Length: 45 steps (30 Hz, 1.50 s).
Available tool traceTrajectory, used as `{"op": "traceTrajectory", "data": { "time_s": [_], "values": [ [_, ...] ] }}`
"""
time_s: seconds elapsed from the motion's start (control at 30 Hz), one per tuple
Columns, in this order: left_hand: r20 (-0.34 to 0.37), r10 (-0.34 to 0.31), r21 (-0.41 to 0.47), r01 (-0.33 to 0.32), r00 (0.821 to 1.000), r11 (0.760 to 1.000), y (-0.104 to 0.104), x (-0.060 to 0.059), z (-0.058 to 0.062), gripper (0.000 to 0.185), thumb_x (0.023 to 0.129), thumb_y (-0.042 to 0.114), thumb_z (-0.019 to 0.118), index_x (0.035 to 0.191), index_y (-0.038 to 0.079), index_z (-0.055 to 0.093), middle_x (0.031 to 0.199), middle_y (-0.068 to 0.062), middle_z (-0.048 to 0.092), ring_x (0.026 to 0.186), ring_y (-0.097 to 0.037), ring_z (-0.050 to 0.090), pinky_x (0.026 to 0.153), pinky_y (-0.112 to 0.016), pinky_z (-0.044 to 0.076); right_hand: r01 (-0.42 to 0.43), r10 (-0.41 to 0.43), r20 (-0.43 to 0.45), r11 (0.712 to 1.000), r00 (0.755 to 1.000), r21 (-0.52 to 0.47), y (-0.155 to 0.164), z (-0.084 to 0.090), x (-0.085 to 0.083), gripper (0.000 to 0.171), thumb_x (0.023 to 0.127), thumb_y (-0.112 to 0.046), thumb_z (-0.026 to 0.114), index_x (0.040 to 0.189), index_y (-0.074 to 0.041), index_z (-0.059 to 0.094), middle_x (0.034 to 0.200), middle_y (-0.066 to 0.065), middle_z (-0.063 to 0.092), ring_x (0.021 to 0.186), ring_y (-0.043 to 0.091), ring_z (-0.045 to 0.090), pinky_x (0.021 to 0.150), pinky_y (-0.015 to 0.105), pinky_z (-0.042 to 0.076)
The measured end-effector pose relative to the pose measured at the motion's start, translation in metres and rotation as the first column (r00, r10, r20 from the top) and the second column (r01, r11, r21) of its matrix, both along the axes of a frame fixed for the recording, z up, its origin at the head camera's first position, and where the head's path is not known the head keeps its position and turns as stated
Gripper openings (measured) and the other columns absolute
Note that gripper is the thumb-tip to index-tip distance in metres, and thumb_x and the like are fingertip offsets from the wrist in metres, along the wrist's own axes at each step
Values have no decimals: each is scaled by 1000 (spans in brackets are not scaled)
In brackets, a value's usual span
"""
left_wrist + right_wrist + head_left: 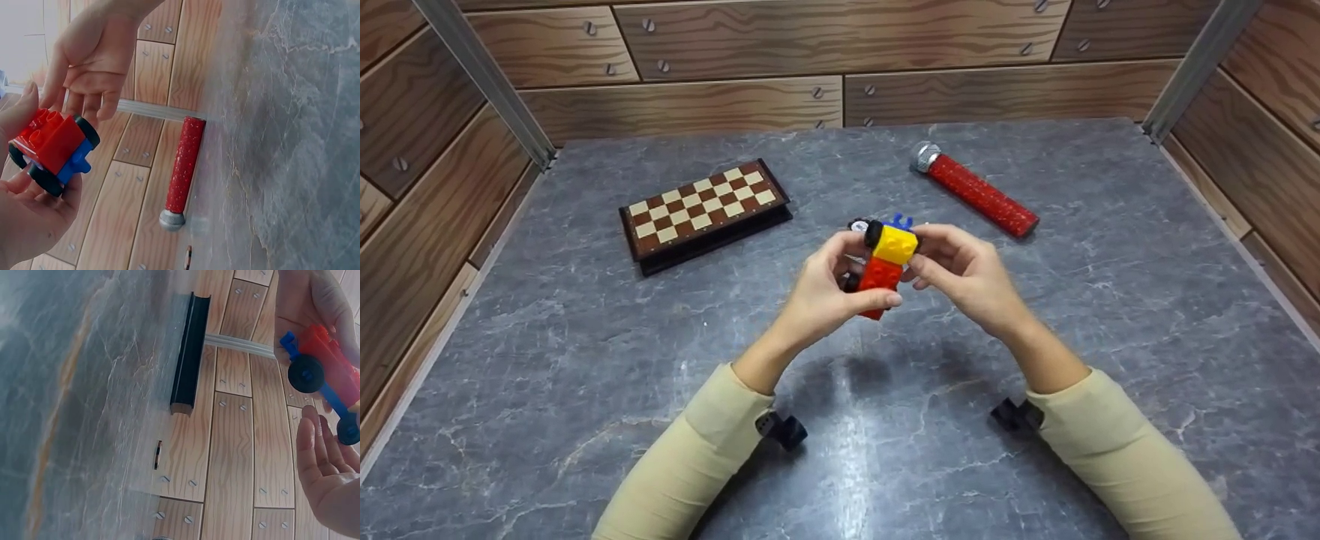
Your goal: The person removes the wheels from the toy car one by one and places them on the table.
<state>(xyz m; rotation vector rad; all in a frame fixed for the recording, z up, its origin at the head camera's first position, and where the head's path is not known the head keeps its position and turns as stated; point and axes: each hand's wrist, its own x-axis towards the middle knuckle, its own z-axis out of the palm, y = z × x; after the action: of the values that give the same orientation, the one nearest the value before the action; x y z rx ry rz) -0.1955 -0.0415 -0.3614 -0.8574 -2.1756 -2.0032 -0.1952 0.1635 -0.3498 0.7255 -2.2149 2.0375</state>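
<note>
Two hands (840, 281), unlabelled toy car (885, 262)

The scene is evenly and brightly lit from above. A pale sheen is seen on the counter (840, 450), and soft shadows are cast beneath the forearms. The head view is fairly sharp, with bowed edges. Both wrist views are softened, hazy and washed out towards the wall panels (135, 169).
</note>
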Motion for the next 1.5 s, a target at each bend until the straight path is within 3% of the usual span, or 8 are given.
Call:
{"op": "traceTrajectory", "data": {
  "time_s": [0.27, 0.53, 0.67, 0.93, 1.17, 1.5],
  "values": [
    [-5, -39, 12, 39, 999, 999, 3, 4, 4, 69, 73, 4, 79, 130, 0, 42, 109, -14, 59, 88, -24, 61, 80, -35, 51, 12, -12, 3, 998, 1000, -60, 5, 2, 2, 29, 86, 5, 61, 115, 5, 57, 98, 18, 63, 81, 45, 58, 67, 33, 54],
    [-77, -85, 38, 88, 993, 995, 1, 18, 24, 71, 78, 0, 73, 138, -2, 37, 107, -17, 60, 91, -30, 61, 76, -41, 52, -14, 14, -4, 998, 1000, -66, 7, 4, 2, 26, 84, 4, 65, 108, 7, 56, 95, 19, 63, 77, 32, 63, 67, 33, 54],
    [-90, -127, 20, 129, 988, 991, -1, 16, 18, 70, 80, 2, 71, 140, 0, 37, 108, -16, 61, 92, -26, 61, 74, -38, 53, -35, 35, -3, 999, 999, -23, 10, 4, 4, 22, 83, 5, 65, 103, 8, 56, 92, 17, 64, 75, 31, 63, 68, 33, 55],
    [-126, -158, 14, 161, 979, 987, -7, 7, 13, 70, 79, 7, 74, 140, 6, 40, 105, -10, 63, 87, -21, 63, 71, -38, 54, -157, 162, -67, 984, 984, 79, 10, 7, 1, 24, 88, 0, 60, 109, 9, 56, 98, 15, 63, 79, 29, 62, 71, 36, 54],
    [-130, -190, 3, 192, 973, 981, -4, 13, 7, 71, 80, 5, 71, 142, 7, 37, 107, -13, 62, 88, -20, 64, 71, -36, 54, -65, 93, -169, 984, 981, 163, 10, 7, 7, 11, 85, 3, 64, 95, 7, 65, 82, 13, 68, 69, 22, 64, 65, 31, 55],
    [-182, -95, -95, 79, 979, 992, -1, 18, 5, 74, 78, 13, 74, 141, 6, 37, 108, -10, 57, 83, -22, 60, 65, -31, 53, 68, -15, -274, 980, 962, 186, 7, 2, 11, 10, 79, 0, 70, 89, 2, 69, 82, 7, 68, 65, 16, 62, 60, 24, 53]
  ]
}}
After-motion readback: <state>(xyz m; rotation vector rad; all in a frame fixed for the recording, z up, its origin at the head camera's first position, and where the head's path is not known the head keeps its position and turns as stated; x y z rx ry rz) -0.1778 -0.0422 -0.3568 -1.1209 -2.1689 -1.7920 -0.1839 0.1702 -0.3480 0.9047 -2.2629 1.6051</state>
